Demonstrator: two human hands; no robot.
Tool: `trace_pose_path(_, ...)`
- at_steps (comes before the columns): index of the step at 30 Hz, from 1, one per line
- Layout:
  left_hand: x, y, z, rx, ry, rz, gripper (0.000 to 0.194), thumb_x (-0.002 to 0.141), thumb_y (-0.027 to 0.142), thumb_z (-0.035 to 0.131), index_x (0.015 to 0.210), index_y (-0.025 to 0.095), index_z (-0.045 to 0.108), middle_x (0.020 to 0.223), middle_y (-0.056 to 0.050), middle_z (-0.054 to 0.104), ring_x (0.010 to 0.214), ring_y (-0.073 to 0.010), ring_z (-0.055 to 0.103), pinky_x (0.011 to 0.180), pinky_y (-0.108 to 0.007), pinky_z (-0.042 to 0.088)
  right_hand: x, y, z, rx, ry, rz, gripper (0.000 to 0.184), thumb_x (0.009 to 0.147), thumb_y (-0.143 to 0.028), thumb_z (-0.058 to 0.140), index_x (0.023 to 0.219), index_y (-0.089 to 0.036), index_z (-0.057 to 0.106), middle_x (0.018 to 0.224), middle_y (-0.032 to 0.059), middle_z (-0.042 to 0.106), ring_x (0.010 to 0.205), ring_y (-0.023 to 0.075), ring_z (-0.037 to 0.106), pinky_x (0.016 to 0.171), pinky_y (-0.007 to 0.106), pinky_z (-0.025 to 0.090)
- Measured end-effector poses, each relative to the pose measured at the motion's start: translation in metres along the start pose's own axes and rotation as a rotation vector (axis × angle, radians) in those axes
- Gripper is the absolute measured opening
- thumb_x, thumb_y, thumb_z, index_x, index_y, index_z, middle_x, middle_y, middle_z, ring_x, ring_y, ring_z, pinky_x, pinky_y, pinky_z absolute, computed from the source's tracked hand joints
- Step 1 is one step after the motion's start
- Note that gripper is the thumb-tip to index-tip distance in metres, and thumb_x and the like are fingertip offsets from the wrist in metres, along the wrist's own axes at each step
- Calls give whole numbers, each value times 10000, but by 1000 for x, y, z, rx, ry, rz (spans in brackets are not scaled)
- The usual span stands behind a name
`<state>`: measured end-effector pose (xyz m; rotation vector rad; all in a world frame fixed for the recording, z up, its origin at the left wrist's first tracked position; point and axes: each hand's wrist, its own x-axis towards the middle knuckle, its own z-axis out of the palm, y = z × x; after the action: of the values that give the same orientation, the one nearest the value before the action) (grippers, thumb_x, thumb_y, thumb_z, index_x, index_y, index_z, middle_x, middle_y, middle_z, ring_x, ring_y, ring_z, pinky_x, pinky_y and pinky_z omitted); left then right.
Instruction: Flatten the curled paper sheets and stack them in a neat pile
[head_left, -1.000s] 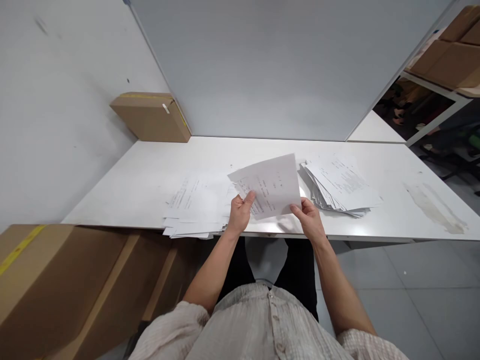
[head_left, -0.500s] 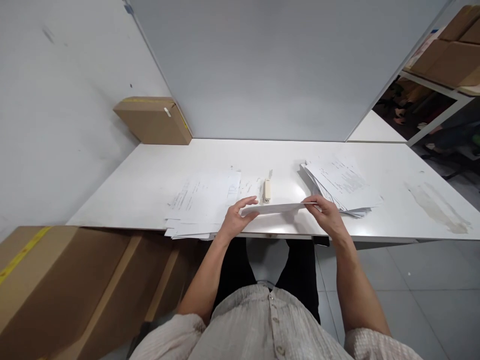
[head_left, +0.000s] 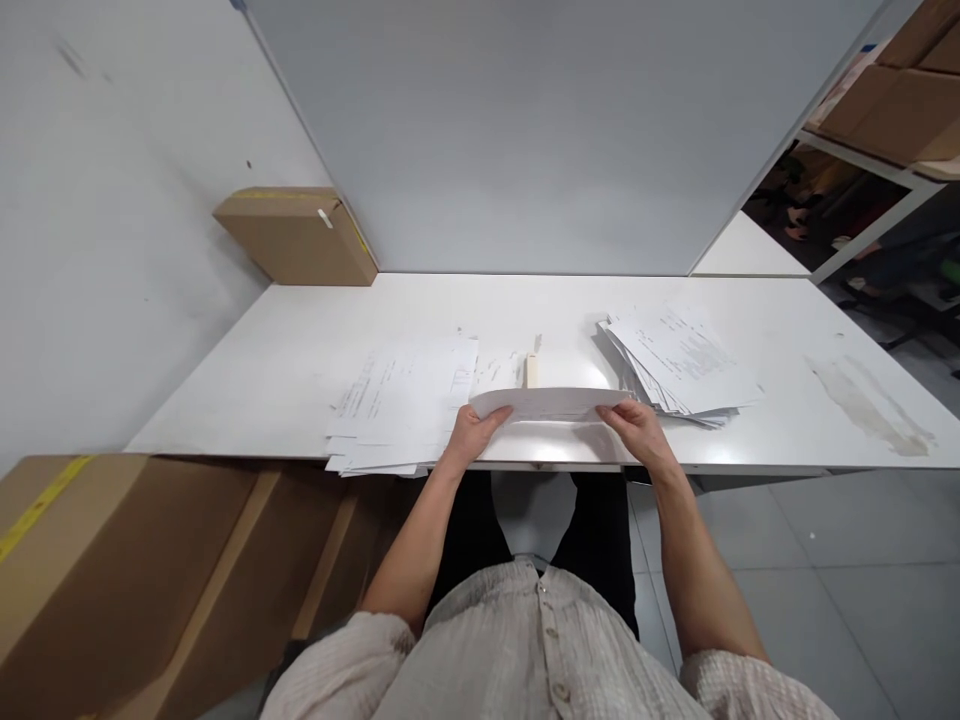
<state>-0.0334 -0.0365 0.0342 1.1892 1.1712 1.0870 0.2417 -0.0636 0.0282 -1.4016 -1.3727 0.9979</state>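
Both my hands hold a thin bundle of printed sheets [head_left: 551, 402] nearly edge-on, just above the white table [head_left: 255, 370]. My left hand [head_left: 470, 436] grips its left end with fingers curled round it. My right hand [head_left: 637, 432] grips the right end the same way. Just behind the bundle a small cream stapler [head_left: 532, 369] lies on the table. A flat pile of printed sheets [head_left: 401, 400] lies left of my left hand, and a thicker fanned stack of papers [head_left: 679, 365] lies right of my right hand.
A cardboard box [head_left: 296, 235] stands at the table's back left corner against the grey partition [head_left: 525, 130]. Large cardboard boxes [head_left: 150, 570] stand on the floor to my left. Shelving with more boxes [head_left: 892, 90] is at the far right. A brownish stain [head_left: 866, 410] marks the table's right part.
The sheets, held up facing me a second ago, have been tipped down to nearly flat above the table, uncovering the stapler. Both hands stayed on their ends.
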Motion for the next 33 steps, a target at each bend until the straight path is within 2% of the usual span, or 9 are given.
trace_pose_path(9,-2,1,2,-82,-78,-13,488,687,462,713,1033,119,685,1106,-120,675,1052,-273,616,942,-424,477,-8,-10,-1,292,-31,47,234,725,-404,692,847,-206,669,896,25,695,826,179,623,763,324,489)
trace_pose_path(12,-5,7,1,-121,-188,-73,498,699,444,711,1093,143,660,1162,-115,649,1094,-272,597,962,-427,466,-21,-8,-1,405,-29,165,301,714,-417,705,934,-217,661,918,34,702,788,182,635,716,330,509)
trace_pose_path(17,-8,3,-3,-19,-367,-241,408,696,421,712,994,144,694,1062,-120,691,975,-270,649,834,-389,529,-55,-4,6,465,-213,423,414,635,-420,768,951,-164,696,889,80,717,785,231,651,754,387,517)
trace_pose_path(19,-8,1,-4,86,-359,-264,360,697,402,701,956,151,703,982,-103,714,879,-264,672,724,-361,547,-73,-4,16,492,-201,473,383,626,-407,777,910,-160,707,870,76,717,794,223,646,748,359,516)
trace_pose_path(21,-5,0,-3,191,-337,-247,313,710,377,675,935,161,706,901,-78,724,791,-249,678,628,-324,535,-94,-1,29,543,-147,525,352,617,-421,780,839,-158,708,766,61,705,668,187,623,606,303,512)
trace_pose_path(24,3,1,-1,296,-345,-181,279,712,336,653,937,180,709,873,-60,721,740,-226,672,573,-281,501,-125,7,51,605,-126,625,328,639,-450,760,718,-141,683,518,10,596,385,84,423,348,212,319)
trace_pose_path(26,11,1,2,352,-345,-148,288,696,328,665,945,192,712,846,-58,719,712,-218,665,578,-278,489,-142,13,64,633,-93,663,328,676,-458,731,673,-137,662,416,-27,496,325,45,287,313,200,195)
trace_pose_path(29,24,-1,6,411,-239,-92,317,695,347,672,973,198,708,736,-51,703,688,-213,646,629,-291,485,-154,16,79,659,53,666,322,692,-462,714,660,-151,639,371,-51,425,322,48,236,315,213,167)
trace_pose_path(33,36,-6,13,367,-17,0,339,811,308,528,1110,196,645,816,-52,696,648,-164,621,663,-284,480,-147,12,91,684,241,657,309,672,-431,731,815,-169,651,522,-35,547,338,49,286,310,214,205)
